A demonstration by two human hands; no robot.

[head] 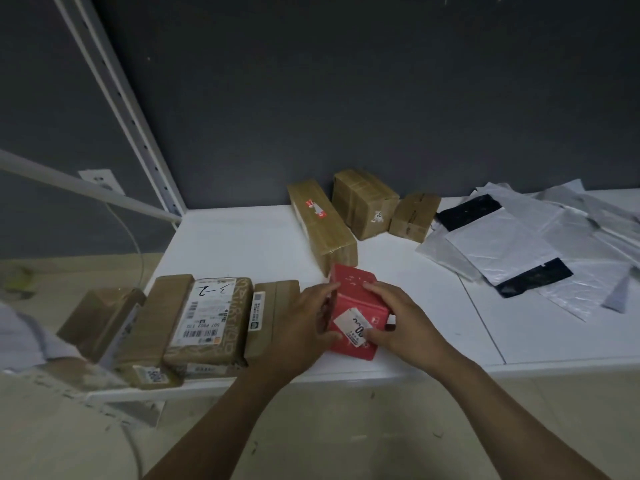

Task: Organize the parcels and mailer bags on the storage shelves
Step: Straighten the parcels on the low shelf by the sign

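1. The white shelf runs across in front of me and carries everything. There is bare board at the back left and to the right of my hands.
2. The grey and white mailer bags lie in a loose, overlapping heap on the right part of the shelf, not squared up.
3. A group of brown parcels lies packed side by side at the front left. One shows a big white shipping label.
4. A long brown box lies angled from the back toward the front. Two smaller brown boxes stand near the wall just beside it.
5. The red parcel is at the front of the shelf, just in front of the long box's near end. I cannot tell if they touch.
6. My left hand grips its left side and my right hand grips its right, with the thumb by its white label.
7. I judge I am placing this parcel. Next it wants sliding left, flush against the brown group, label kept readable. The bags come after.
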